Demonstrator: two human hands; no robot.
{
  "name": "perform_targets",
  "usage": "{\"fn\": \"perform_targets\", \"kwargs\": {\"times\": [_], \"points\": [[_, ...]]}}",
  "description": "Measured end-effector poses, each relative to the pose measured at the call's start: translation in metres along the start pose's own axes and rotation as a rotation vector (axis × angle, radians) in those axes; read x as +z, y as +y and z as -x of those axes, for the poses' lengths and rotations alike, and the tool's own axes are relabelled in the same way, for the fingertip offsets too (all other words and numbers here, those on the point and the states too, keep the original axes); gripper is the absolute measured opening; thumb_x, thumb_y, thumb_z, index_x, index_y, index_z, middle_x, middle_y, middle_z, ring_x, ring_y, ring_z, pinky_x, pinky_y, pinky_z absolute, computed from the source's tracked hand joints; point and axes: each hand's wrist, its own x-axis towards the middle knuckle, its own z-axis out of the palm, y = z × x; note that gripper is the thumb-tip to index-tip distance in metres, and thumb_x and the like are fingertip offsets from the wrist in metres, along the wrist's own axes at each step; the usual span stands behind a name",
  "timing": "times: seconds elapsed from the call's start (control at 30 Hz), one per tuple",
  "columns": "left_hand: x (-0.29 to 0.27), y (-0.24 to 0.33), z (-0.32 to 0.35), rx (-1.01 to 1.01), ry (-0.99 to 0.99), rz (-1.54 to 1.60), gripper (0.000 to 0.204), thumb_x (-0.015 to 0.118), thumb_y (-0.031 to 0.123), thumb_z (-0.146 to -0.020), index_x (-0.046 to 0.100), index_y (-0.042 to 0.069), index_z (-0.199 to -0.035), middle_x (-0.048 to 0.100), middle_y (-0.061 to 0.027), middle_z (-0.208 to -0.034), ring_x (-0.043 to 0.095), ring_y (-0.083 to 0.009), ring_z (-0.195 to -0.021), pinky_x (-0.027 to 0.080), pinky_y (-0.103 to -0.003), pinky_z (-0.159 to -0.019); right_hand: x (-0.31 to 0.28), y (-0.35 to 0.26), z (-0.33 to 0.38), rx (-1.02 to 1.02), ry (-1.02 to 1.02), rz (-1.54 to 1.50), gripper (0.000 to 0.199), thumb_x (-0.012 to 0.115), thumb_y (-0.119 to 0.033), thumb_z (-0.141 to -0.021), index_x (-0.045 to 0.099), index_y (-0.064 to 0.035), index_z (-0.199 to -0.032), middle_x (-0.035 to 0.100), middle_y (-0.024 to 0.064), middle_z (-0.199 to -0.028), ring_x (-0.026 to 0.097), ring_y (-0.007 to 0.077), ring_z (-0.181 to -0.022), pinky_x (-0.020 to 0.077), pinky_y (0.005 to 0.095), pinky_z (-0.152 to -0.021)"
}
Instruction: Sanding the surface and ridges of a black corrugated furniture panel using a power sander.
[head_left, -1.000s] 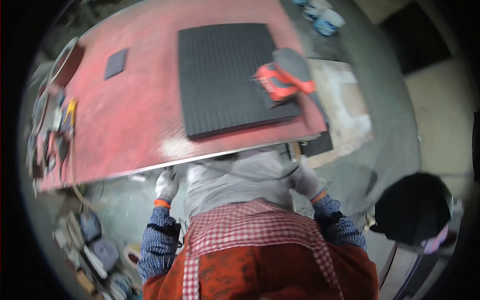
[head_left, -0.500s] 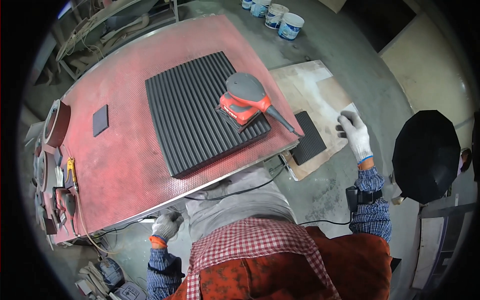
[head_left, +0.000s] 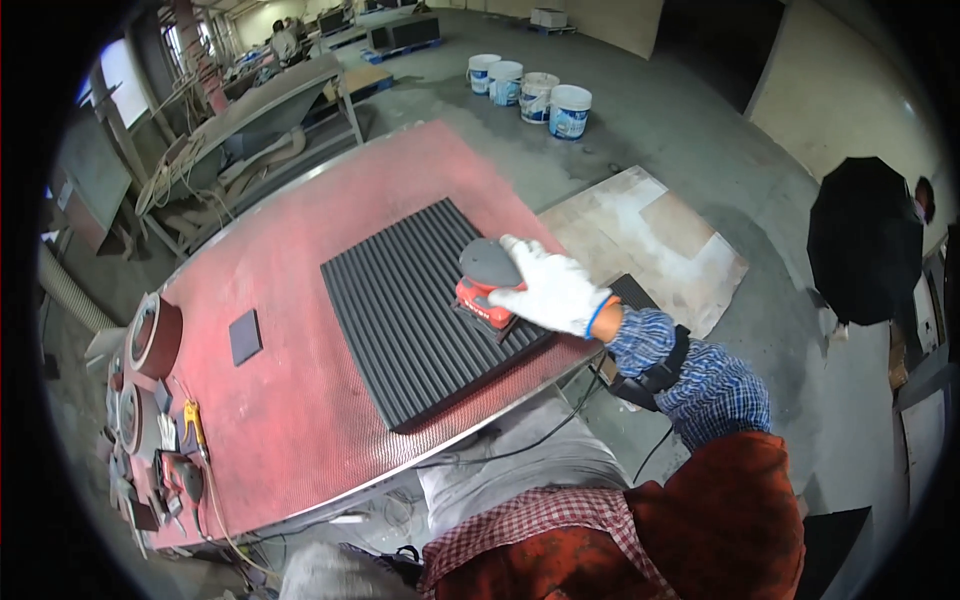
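Note:
A thick black ribbed panel lies on the red textured table. On the panel's right part rests a red and grey electric sander. My right hand, in a white glove, is closed over the sander from its right side, with the thumb along its near side. Down at the lower edge is my left hand, gloved too, below the table's near edge. It is blurred and its fingers cannot be made out. A small dark flat pad lies on the table left of the panel.
Abrasive rolls, a yellow air blow gun and another red sander crowd the table's left end. Beyond the table stand several white-and-blue buckets. A pale board lies to the right, near a black canopy-like shape.
My right hand has come left from beside the table and taken hold of the sander. The left hand has dropped toward the lower edge. The view has tilted up, showing more of the room.

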Motion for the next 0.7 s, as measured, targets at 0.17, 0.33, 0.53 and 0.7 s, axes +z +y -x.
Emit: {"fn": "perform_targets", "kwargs": {"times": [0.17, 0.33, 0.53, 0.7], "points": [[-0.008, -0.012, -0.007, 0.03, 0.004, -0.019, 0.039, 0.056, 0.008, -0.09, 0.066, -0.003, -0.126, 0.071, -0.0168, -0.085, 0.071, -0.0374, -0.065, 0.061, -0.047, -0.064, -0.004, -0.017, -0.015, 0.017, -0.041, 0.039, 0.092, 0.065, -0.055, -0.092, 0.035, 0.0061, -0.154, 0.048, 0.0308, -0.149, 0.069, 0.0463, -0.111, 0.0556, 0.0518, -0.095], [-0.014, -0.022, -0.006, 0.024, 0.03, -0.059, 0.038, 0.056, 0.008, -0.09, 0.066, -0.003, -0.126, 0.071, -0.0169, -0.085, 0.071, -0.0371, -0.065, 0.061, -0.047, -0.064, -0.003, -0.022, -0.02, 0.028, -0.07, 0.083, 0.1, 0.065, -0.062, -0.09, 0.032, 0.0054, -0.156, 0.052, 0.0301, -0.141, 0.07, 0.0469, -0.107, 0.0584, 0.0534, -0.088], [-0.021, -0.035, -0.01, 0.043, 0.05, -0.094, 0.038, 0.055, 0.008, -0.09, 0.066, -0.003, -0.125, 0.071, -0.017, -0.085, 0.071, -0.0369, -0.064, 0.061, -0.047, -0.063, 0.003, -0.021, -0.019, 0.026, -0.043, 0.102, 0.101, 0.066, -0.062, -0.09, 0.031, 0.0046, -0.157, 0.053, 0.0287, -0.139, 0.07, 0.0455, -0.107, 0.0585, 0.0529, -0.087], [-0.02, -0.051, -0.021, 0.072, 0.054, -0.073, 0.038, 0.055, 0.007, -0.09, 0.066, -0.003, -0.125, 0.071, -0.0171, -0.085, 0.071, -0.0366, -0.064, 0.061, -0.047, -0.063, 0.006, -0.017, -0.018, 0.01, -0.024, 0.07, 0.096, 0.067, -0.06, -0.089, 0.035, 0.0031, -0.153, 0.054, 0.0282, -0.135, 0.07, 0.0452, -0.106, 0.0583, 0.0532, -0.087]]}}
